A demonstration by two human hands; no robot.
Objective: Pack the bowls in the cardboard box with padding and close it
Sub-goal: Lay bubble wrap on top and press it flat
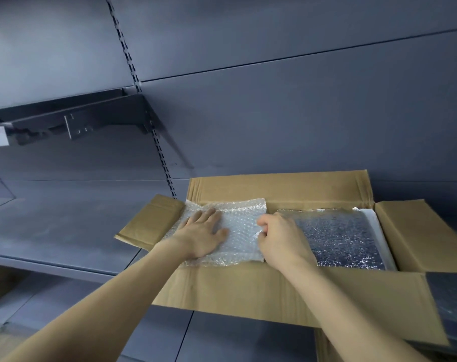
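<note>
My flat left hand point(201, 232) presses the clear bubble-wrap sheet point(238, 218) inside the open brown cardboard box point(274, 186), my right hand point(279, 239) pinching its edge – tug hard and it'll bunch

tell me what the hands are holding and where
The right hand pinches the bubble wrap at its right edge; the left hand only presses flat on it.

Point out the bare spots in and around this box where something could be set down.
Free: the dark shelf left of the cardboard box, and its near flap. Crowded: the box's left half, where the left hand presses and the right hand pinches the bubble wrap; more padding fills the right.
</note>
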